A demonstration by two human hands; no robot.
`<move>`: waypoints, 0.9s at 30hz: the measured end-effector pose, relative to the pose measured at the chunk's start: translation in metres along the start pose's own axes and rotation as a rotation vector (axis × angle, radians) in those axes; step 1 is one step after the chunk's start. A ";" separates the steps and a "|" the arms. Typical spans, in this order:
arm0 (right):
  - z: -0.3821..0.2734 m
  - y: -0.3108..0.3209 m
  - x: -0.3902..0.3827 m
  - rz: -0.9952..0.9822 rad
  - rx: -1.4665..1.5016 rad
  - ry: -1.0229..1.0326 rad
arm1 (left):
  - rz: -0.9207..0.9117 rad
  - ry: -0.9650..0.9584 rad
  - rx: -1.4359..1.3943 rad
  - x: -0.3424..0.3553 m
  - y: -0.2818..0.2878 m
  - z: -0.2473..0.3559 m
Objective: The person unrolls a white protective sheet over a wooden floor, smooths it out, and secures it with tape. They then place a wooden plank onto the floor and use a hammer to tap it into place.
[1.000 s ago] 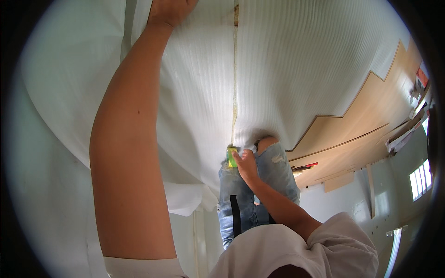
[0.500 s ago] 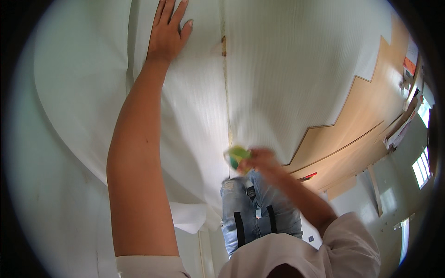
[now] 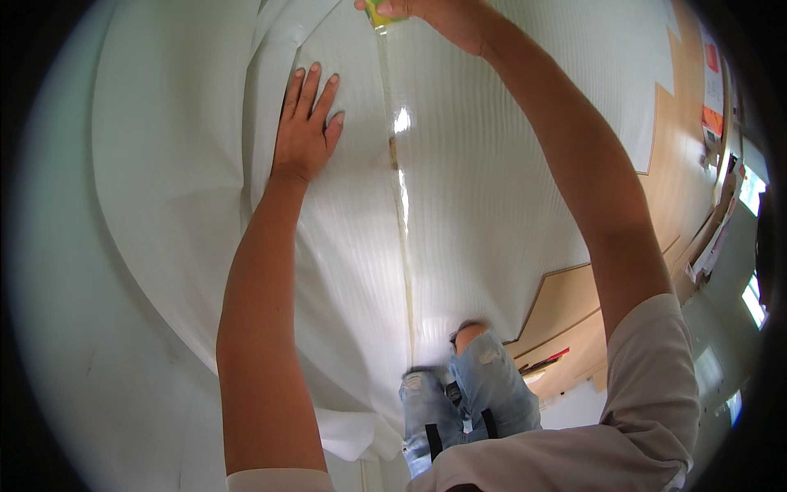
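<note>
White foam underlay (image 3: 484, 197) spreads over the floor, with a straight seam (image 3: 410, 303) running away from my knees. My left hand (image 3: 306, 135) lies flat on the sheet left of the seam, its fingers spread. At the far end my right hand (image 3: 449, 18) grips a yellow-green roll of tape (image 3: 384, 16), partly cut off by the top edge. A clear, shiny strip of tape (image 3: 402, 197) runs from about the roll back along the seam. A small brown mark (image 3: 393, 153) shows on the seam between two glints.
Laid wood-look planks (image 3: 566, 299) form a stepped edge on the right. Small red and dark tools (image 3: 545, 361) lie on them near my knee. Boxes (image 3: 711, 119) stand farther right. On the left the underlay is creased and folded (image 3: 254, 139); a loose flap (image 3: 348, 430) lies beside my jeans.
My right hand has swept the tape roll from near my knees to the far end of the seam. Shiny tape now shows along it. My left hand sits lower in the picture, still flat.
</note>
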State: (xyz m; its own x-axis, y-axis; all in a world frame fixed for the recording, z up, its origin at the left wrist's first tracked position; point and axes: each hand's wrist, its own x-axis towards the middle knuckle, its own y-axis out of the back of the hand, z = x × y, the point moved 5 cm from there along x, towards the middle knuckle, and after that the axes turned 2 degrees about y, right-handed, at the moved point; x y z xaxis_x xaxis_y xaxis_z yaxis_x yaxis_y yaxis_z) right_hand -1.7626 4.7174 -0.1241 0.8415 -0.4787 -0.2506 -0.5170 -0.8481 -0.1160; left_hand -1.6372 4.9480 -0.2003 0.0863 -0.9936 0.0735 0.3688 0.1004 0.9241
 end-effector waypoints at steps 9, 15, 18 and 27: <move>0.062 0.000 0.001 0.123 0.070 0.113 | -0.013 0.033 -0.023 0.005 0.001 0.003; 0.074 -0.004 -0.013 0.252 -0.032 0.089 | -0.017 0.038 -0.022 0.007 0.004 0.005; 0.080 -0.007 -0.015 0.272 -0.038 0.094 | -0.017 0.040 -0.015 0.006 0.006 0.006; 0.096 -0.010 -0.040 0.515 -0.453 0.175 | 0.004 0.009 -0.011 0.007 -0.002 0.009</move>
State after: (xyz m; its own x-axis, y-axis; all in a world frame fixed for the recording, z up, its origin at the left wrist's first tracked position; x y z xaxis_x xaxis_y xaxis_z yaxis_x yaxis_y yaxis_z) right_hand -1.8061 4.7669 -0.2052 0.5402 -0.8415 -0.0039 -0.7717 -0.4972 0.3966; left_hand -1.6454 4.9403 -0.1985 0.0960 -0.9927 0.0736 0.3782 0.1047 0.9198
